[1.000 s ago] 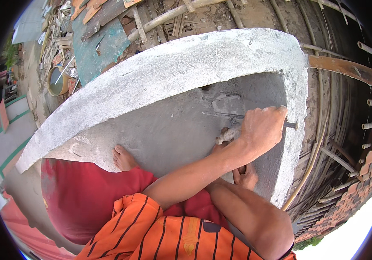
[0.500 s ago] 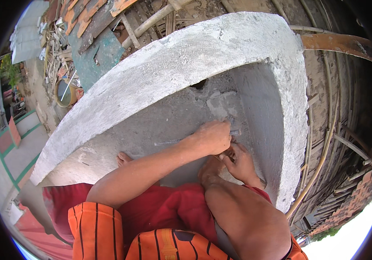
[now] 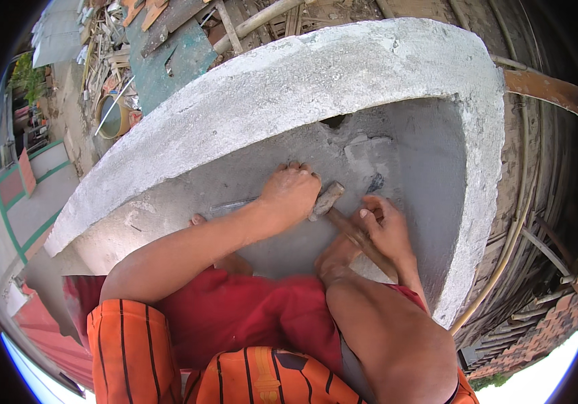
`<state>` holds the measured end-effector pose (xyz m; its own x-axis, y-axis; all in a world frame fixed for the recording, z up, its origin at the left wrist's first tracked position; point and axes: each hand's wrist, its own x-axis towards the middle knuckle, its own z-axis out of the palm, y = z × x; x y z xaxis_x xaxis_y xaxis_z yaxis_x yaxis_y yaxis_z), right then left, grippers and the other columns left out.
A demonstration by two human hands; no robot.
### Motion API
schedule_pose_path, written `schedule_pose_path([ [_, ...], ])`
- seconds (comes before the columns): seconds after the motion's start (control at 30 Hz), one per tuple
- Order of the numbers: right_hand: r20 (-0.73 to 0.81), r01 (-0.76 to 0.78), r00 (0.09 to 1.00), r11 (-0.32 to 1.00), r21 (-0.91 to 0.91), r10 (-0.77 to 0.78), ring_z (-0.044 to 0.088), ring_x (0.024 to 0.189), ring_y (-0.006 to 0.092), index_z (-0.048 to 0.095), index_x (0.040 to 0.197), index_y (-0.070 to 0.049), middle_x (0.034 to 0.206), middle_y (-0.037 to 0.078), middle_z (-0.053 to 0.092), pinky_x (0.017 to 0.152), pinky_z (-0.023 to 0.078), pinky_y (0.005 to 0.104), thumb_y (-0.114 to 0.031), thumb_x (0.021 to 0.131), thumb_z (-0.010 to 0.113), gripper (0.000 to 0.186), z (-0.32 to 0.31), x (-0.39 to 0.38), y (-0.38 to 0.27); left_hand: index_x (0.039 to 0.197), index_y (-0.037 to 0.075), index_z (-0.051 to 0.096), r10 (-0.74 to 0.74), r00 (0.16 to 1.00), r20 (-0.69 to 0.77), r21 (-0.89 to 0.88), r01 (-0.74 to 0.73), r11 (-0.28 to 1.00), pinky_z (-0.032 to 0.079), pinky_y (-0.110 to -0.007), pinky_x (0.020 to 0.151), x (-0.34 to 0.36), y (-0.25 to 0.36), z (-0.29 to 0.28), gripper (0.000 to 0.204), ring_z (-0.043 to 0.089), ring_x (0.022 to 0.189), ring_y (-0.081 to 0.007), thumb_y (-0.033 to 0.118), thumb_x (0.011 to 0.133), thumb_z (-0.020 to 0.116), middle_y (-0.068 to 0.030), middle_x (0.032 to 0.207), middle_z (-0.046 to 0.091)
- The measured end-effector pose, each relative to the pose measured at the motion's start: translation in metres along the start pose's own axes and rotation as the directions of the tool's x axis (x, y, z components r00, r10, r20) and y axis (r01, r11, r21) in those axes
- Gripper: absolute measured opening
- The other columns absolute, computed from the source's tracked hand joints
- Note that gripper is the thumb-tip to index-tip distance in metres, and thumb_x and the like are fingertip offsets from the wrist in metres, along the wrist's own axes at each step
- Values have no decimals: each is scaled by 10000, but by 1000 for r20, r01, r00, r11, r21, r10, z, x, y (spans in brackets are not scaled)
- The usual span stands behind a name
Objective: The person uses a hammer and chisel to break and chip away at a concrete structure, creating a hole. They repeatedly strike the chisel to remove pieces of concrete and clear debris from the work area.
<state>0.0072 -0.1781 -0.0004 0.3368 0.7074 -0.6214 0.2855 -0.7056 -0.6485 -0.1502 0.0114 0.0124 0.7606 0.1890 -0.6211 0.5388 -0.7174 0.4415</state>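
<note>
Inside a grey concrete recess, my left hand (image 3: 290, 193) is closed in a fist around a thin metal rod (image 3: 232, 204). One end of the rod sticks out behind my wrist; the rest is hidden. Just right of that fist is the head of a hammer (image 3: 327, 200), its brown wooden handle slanting down toward my right wrist. My right hand (image 3: 384, 227) is beside the handle, thumb and fingers curled together. Whether anything small is pinched there is hidden. A dark mark (image 3: 375, 182) shows on the concrete beyond its fingertips.
A rough pale concrete rim (image 3: 262, 101) curves around the recess, and a hole (image 3: 333, 122) opens at its far wall. My bare feet are inside it. Beyond the rim are a bucket (image 3: 112, 116), rubble, a green sheet (image 3: 171, 67), bamboo poles and roof tiles (image 3: 558, 323).
My left hand has moved left with the rod, away from my right hand. The hammer, mostly hidden before, has come into sight between them. My view has shifted slightly.
</note>
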Motion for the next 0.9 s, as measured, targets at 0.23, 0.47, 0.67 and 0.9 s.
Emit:
schedule_pose_path([
  [0.23, -49, 12, 999, 993, -114, -17, 665, 812, 240, 599, 1152, -23, 932, 140, 672, 722, 519, 341, -173, 868, 606, 321, -5, -8, 2, 962, -26, 671, 121, 965, -231, 117, -96, 988, 517, -410, 865, 86, -8, -2, 194, 608, 1031, -340, 29, 841, 530, -197, 1085, 624],
  [0.47, 17, -112, 994, 994, 10, 112, 608, 985, 389, 592, 1144, -27, 1040, 207, 646, 848, 471, 415, -268, 876, 549, 364, -7, -22, 2, 996, -52, 659, -39, 999, 10, -32, 39, 999, 543, -412, 791, 132, -4, -30, 209, 645, 981, -348, -24, 843, 520, -220, 1064, 651],
  [0.67, -13, -31, 999, 998, 45, 32, 642, 866, 310, 602, 1123, -20, 983, 167, 660, 773, 498, 380, -192, 878, 562, 303, -6, -9, 4, 981, -39, 686, 20, 1000, -8, 69, -19, 997, 512, -401, 864, 101, 7, -28, 221, 628, 1014, -341, 32, 832, 539, -236, 1085, 638],
  [0.9, -188, 290, 935, 953, -87, -302, 633, 885, 376, 601, 1102, 4, 1017, 199, 649, 789, 497, 418, -91, 888, 513, 250, 1, 65, -43, 1036, 1, 650, 333, 930, 156, 302, -366, 880, 496, -359, 854, -13, 27, -47, 266, 618, 1004, -274, 118, 806, 586, -156, 1089, 637],
])
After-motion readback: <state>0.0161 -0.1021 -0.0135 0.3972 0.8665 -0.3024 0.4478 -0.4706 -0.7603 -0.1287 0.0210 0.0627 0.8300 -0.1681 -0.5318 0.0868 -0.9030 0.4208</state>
